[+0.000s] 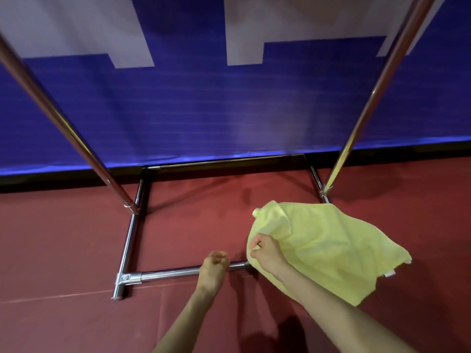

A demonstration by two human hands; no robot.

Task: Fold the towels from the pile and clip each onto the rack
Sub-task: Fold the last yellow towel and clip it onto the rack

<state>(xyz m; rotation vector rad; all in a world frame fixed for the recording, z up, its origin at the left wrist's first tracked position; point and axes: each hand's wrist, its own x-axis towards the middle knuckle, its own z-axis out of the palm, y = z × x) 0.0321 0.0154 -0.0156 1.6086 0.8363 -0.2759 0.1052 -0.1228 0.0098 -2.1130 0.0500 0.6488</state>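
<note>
A pale yellow towel [328,248] hangs spread in the air at the lower right, above the red floor. My right hand [265,252] grips its left edge with curled fingers. My left hand [214,263] is a little to the left, fingers curled and holding nothing, over the rack's front base bar. The chrome rack's base frame [127,245] lies on the floor, and its two slanted uprights rise at the left [63,131] and right [369,108]. The rack's top rail and any clips are out of view.
A blue and white banner wall [204,110] stands right behind the rack. Red floor [63,250] stretches left and in front of the frame. A small white label [389,274] shows at the towel's lower right corner.
</note>
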